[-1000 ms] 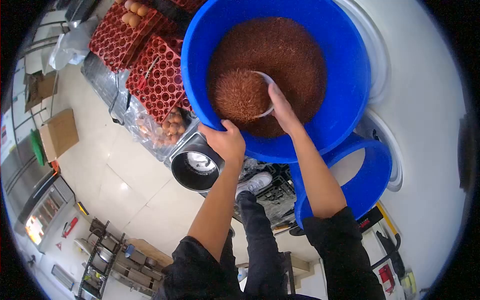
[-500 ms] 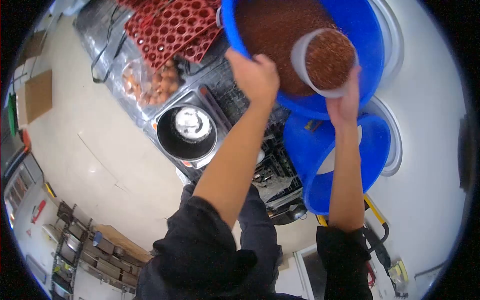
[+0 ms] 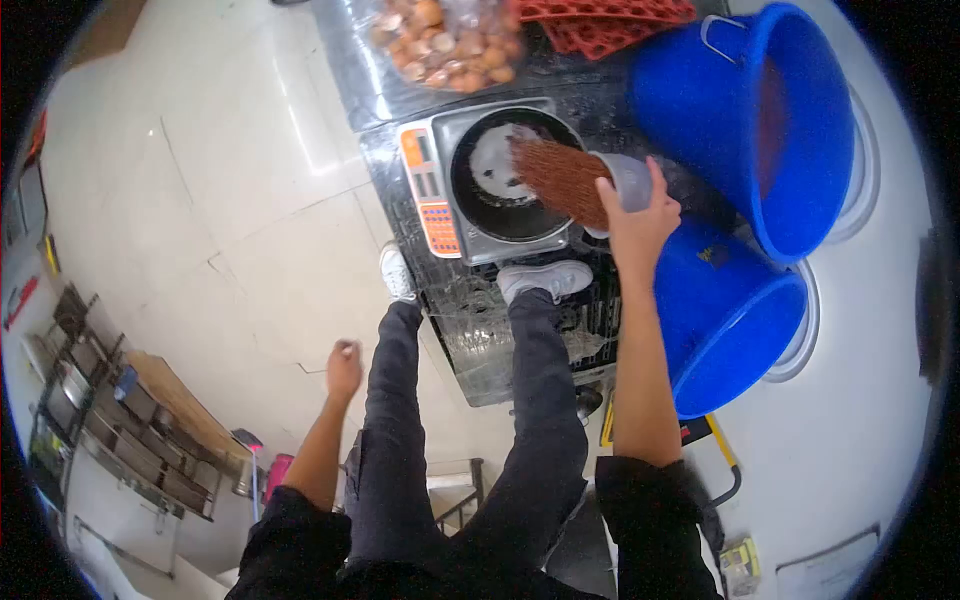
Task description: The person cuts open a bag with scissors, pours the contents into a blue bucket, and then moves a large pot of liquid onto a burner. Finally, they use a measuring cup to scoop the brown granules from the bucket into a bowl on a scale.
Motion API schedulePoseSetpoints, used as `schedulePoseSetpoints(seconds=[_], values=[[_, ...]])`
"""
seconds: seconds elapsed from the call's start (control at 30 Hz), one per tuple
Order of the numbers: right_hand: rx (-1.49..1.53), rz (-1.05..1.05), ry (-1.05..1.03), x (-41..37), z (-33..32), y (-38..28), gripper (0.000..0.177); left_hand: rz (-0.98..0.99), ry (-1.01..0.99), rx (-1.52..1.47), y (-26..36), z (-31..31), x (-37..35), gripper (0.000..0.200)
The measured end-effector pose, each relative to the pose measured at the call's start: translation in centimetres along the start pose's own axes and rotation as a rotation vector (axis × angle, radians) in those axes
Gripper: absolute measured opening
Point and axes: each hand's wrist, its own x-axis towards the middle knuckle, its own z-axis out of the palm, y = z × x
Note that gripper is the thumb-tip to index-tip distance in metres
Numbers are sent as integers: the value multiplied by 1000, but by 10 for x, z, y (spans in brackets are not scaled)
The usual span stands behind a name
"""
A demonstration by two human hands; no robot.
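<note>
My right hand [image 3: 640,220] grips a translucent plastic cup [image 3: 628,182], tipped to the left. Reddish-brown granules [image 3: 560,178] stream from it into a dark round pot [image 3: 510,222], where a white substance [image 3: 495,165] partly covers the bottom. The pot sits on the metal plate of a digital scale [image 3: 430,190] with an orange keypad. Away from these, my left hand [image 3: 344,372] hangs low over the floor beside my leg, fingers curled, with nothing visible in it.
Two blue buckets [image 3: 700,100] lean at the right, the upper one holding brown granules. A clear bag of eggshells [image 3: 450,45] and red egg trays [image 3: 600,25] lie beyond the scale. A black platform [image 3: 470,345] is under the scale, close to my shoes.
My right hand has carried the filled cup from the upper bucket to the pot and tilted it. The left hand has let go of the bucket rim and dropped to my side.
</note>
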Motion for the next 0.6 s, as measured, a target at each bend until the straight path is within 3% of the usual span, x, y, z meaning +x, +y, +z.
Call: schedulePoseSetpoints(seconds=[0.07,0.17,0.27,0.37,0.5,0.6], values=[[-104,-87,-1,-18,29,-23,77,-224,-43,-31,-108,-16,0,31],[-219,-77,46,-39,47,-49,83,-395,-93,-174,-100,-68,-21,34],[-322,-123,72,-51,61,-64,80,-477,-130,-314,-97,-74,-13,33],[-327,-87,159,-53,66,-61,78,-343,-98,-439,-72,-59,12,31],[-258,-135,154,-55,59,-45,76,-89,-103,-527,45,-62,42,27],[-15,-14,118,-53,50,-27,76,166,-10,-600,120,-73,67,23]])
